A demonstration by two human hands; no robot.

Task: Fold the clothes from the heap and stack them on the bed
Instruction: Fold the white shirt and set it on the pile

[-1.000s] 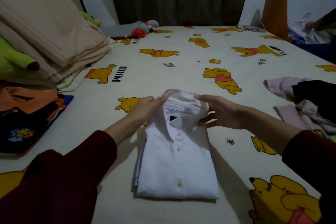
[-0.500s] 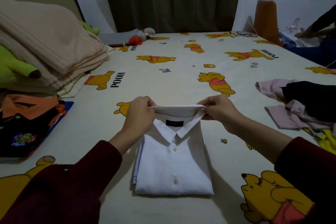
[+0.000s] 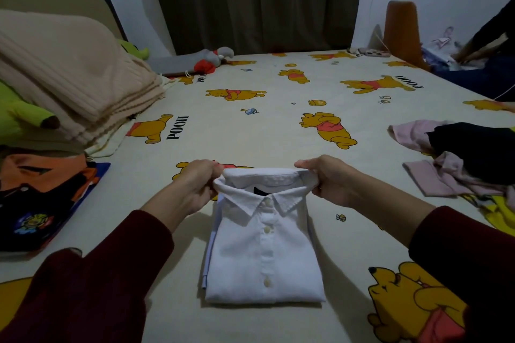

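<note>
A white button-up shirt lies folded into a neat rectangle on the bed, buttons up, collar at its far end. My left hand pinches the collar's left end and my right hand pinches its right end, so the collar band is stretched straight between them. A heap of unfolded clothes, pink, black and yellow, lies at the right edge of the bed. A stack of folded garments, orange and black on top, sits at the left.
A thick beige folded blanket and a green plush toy fill the left side. A grey and red soft toy lies at the far end by dark curtains. An orange object and another person's arm are at the far right.
The collar was standing up loosely a second ago; both hands have taken it by the ends, pulled it straight, and now it lies turned down over the shirt front.
</note>
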